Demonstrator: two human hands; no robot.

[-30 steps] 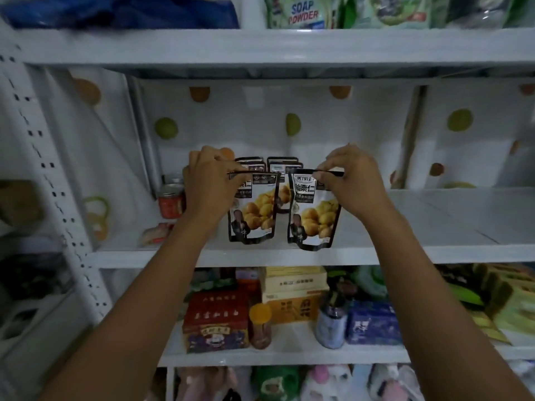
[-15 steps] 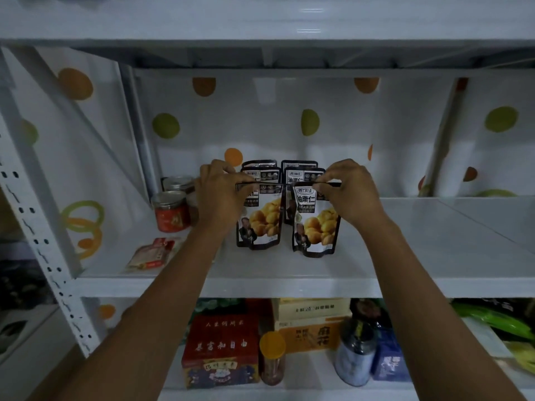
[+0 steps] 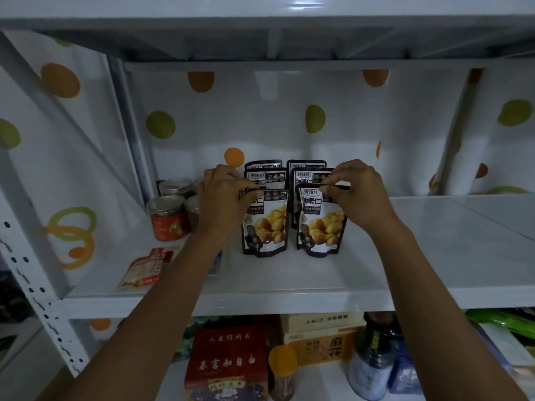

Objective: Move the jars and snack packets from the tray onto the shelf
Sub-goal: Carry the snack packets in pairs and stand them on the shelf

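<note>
Two black snack packets with yellow chestnuts printed on them stand upright side by side on the white shelf. My left hand pinches the top edge of the left packet. My right hand pinches the top edge of the right packet. Behind them stand more packets of the same kind in two rows. Red-labelled jars with clear lids stand at the shelf's back left. The tray is out of view.
A flat red and white packet lies near the shelf's front left. The shelf's right half is bare. A perforated white upright stands at left. The lower shelf holds a red box, yellow boxes, an orange-lidded jar and a bottle.
Both hands have carried the two front packets back from the shelf's front edge and set them standing in front of the rows. The view has tilted down and closer.
</note>
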